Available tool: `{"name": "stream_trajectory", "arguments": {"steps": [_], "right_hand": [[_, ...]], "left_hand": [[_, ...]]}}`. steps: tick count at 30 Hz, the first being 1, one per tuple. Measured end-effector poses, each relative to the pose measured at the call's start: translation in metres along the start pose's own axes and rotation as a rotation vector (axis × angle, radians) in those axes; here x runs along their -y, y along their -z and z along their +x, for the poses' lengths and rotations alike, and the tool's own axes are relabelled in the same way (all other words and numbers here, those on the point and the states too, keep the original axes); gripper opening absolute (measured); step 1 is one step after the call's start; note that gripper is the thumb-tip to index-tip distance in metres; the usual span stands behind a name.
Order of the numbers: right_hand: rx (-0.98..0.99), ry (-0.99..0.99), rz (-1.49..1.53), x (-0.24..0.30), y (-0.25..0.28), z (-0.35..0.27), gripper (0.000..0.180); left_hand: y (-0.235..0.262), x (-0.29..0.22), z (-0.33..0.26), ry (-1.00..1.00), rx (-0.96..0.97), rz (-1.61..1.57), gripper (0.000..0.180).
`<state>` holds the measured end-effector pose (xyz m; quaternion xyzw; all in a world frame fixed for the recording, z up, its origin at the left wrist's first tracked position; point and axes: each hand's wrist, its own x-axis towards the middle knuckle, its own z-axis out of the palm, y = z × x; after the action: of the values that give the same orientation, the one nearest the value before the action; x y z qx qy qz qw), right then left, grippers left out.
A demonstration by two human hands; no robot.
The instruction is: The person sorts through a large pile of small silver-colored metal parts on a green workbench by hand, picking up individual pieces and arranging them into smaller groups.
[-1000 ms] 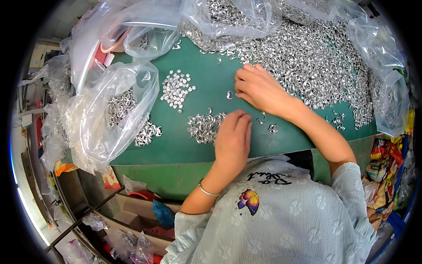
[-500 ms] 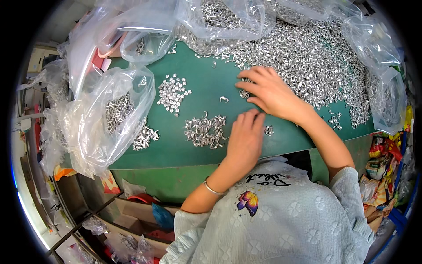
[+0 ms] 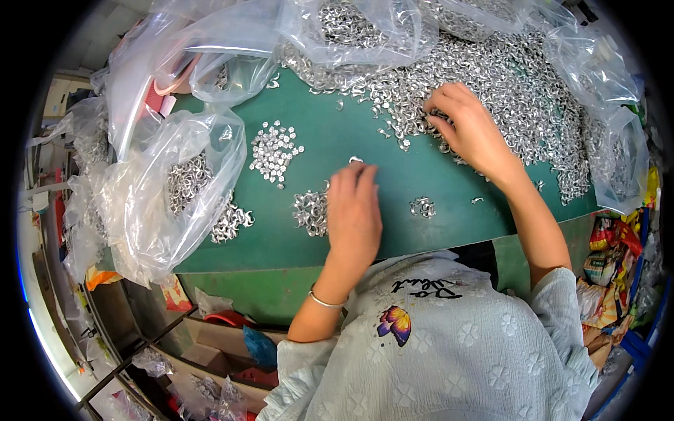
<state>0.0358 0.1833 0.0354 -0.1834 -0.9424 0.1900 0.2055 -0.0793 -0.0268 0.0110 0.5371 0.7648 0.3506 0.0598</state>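
A broad heap of small silvery curved metal pieces (image 3: 509, 98) covers the right and far side of the green tabletop. My right hand (image 3: 472, 130) is at the heap's near-left edge, its fingers bent and a gap showing between thumb and forefinger. Left of it, my left hand (image 3: 354, 207) lies with fingers stretched forward. Its fingertips are at a single metal piece (image 3: 356, 159), partly covered. Beside that hand, a smaller pile of curved pieces (image 3: 309, 212) is partly hidden. Farther left sits a cluster of flower-shaped metal pieces (image 3: 275, 153). Between my forearms lies a little group of pieces (image 3: 423, 207).
Clear plastic bags of metal pieces stand on the left (image 3: 165, 203), at the far edge (image 3: 358, 42) and on the right (image 3: 618, 154). More pieces (image 3: 232, 221) spill beside the left bag. Below the table are an open drawer (image 3: 210, 344) and colourful packets (image 3: 604, 274).
My left hand has moved left, over the edge of the smaller pile. My right hand has shifted right along the heap, uncovering loose pieces at its edge.
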Motion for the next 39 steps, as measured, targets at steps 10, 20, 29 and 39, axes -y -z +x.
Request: {"name": "stream_trajectory", "arguments": {"steps": [10,20,29,39], "right_hand": [[0.206,0.223,-0.186,0.034,-0.031,-0.02,0.015],[0.064,0.178,-0.204,0.03,-0.041,-0.013,0.011],[0.117,0.134,0.09,0.033,-0.036,-0.022,0.01],[0.136,0.274,-0.071,0.016,-0.036,-0.008,0.009]], "left_hand": [[-0.009,0.025,0.021,0.073,-0.053,0.138,0.021],[0.001,0.031,0.029,0.17,-0.174,0.018,0.033],[-0.008,-0.013,0.002,0.028,0.04,-0.053,0.034],[-0.017,-0.016,0.0,0.001,0.063,0.019,0.035]]}}
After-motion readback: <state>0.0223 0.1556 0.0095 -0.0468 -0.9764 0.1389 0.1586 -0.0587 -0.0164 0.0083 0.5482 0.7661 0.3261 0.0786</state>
